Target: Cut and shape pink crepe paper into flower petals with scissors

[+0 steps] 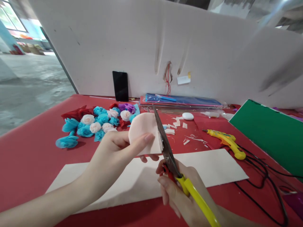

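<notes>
Well, pinching a pale stack (142,126) (rounded, seemingly layered, though blurred at the edge) in the left hand (119,151). Gripping yellow-handled scissors (169,154) in the right hand (186,184), against the pale stack's right edge. With a white strip (137,181) beneath the pale stack, flowers (103,119) beyond it to the left, and a yellow glue gun (223,138) off to its right.

Bright window (11,17), soft shadows.
</notes>
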